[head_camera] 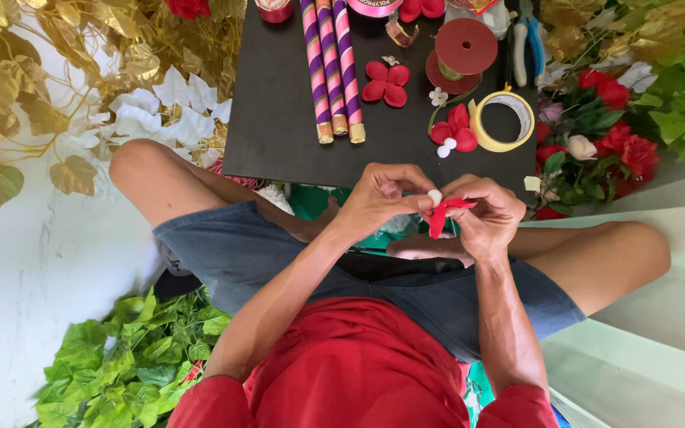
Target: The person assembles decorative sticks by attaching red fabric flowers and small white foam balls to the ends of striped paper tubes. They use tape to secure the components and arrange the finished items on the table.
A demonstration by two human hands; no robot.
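Head view, looking straight down: person sits cross-legged on the floor w/ a low black board [279,119] in front as a work surface. Both hands meet at centre frame, just off the board's near edge, above the lap.

Left hand [378,198] has thumb + forefinger pinched narrow on a small white bead [434,195], other fingers curled in. Right hand [489,214] is closed around a red fabric petal piece [445,212], fingertips holding it so the red sticks out toward 9 o'clock, touching the bead. Looks like bead and petal are held tip-to-tip so they line up; hands stay close to the body, prob. for steadiness.

On the board, at 12 o'clock from the hands: a finished red flower [386,83], flat. At 1 o'clock, another red flower w/ white beads [453,131], touching a yellow tape ring [503,120]. Above that, a red ribbon spool [463,51]. At 11 o'clock, three striped pink-purple rolls [331,67] side by side. Supplies sit within arm's reach.

Off the board: red roses w/ green leaves [612,135] at 2 o'clock, gold leaves [9,79] at 10, green leaf pile [128,364] at 8.
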